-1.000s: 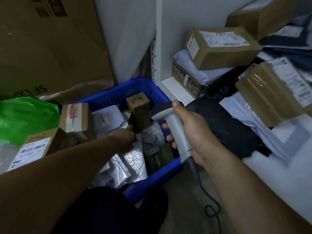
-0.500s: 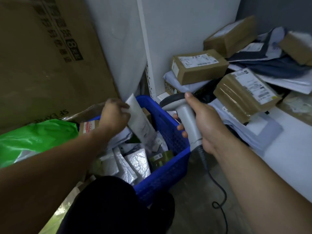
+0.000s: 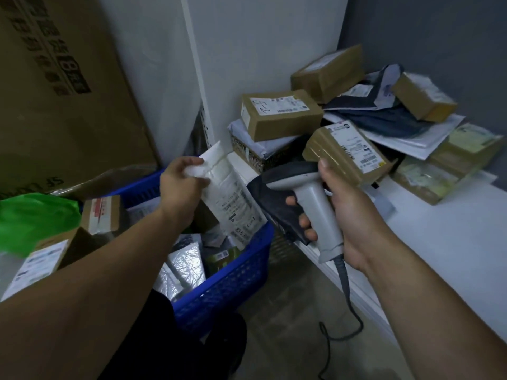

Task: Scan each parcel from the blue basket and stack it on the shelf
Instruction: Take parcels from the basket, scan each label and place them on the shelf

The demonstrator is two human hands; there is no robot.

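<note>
Left hand [image 3: 182,185] pinching top of white padded parcel [image 3: 230,198], held tilted above blue basket [image 3: 233,278], right hand [image 3: 343,212] wrapped round grey scanner [image 3: 307,204] just right of basket, boxes piled on white shelf [image 3: 444,242] beyond basket's right side

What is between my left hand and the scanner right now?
The white parcel, pinched at its upper end by the left hand; the right hand grips the scanner. Head view.
</note>
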